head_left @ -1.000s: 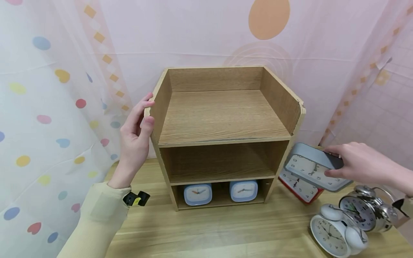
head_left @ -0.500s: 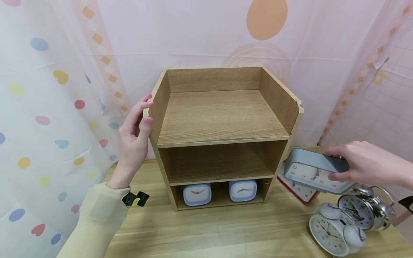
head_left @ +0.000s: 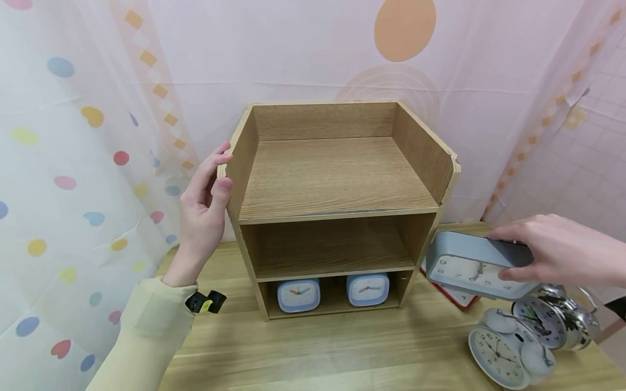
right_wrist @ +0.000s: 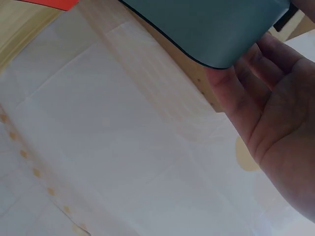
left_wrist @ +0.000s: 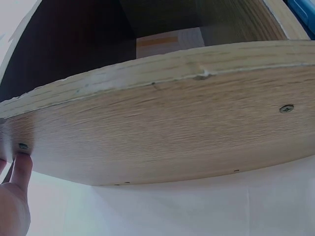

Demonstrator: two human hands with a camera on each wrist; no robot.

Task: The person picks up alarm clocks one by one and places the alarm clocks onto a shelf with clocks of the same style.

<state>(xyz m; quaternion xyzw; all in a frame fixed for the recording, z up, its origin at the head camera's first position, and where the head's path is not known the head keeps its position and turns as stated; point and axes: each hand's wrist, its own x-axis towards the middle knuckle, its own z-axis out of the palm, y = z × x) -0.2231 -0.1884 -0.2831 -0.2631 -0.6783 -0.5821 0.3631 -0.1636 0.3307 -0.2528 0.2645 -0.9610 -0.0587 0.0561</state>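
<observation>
Steadying the wooden shelf unit (head_left: 337,179), it would appear, the left hand (head_left: 201,220) is at its nine o'clock: the grip pinches the left side's edge between thumb and fingers, fingertips toward one o'clock. In the lowest compartment, at the unit's seven and five o'clock, stand a left blue clock (head_left: 299,295) and a right blue clock (head_left: 368,289), apart and facing outward, probably so both dials show. At the unit's four o'clock, a red-edged clock (head_left: 456,296) is partly hidden by the grey clock (head_left: 471,263), which is tilted and likely held clear of the counter (head_left: 342,347). At the grey clock's six o'clock sits a white twin-bell clock (head_left: 499,355); at its four, a silver twin-bell clock (head_left: 548,321). The right hand (head_left: 562,250) grasps the grey clock's right end, presumably because the case is narrow enough to pinch: thumb on the dial, fingers over the case, wrist toward three o'clock.
</observation>
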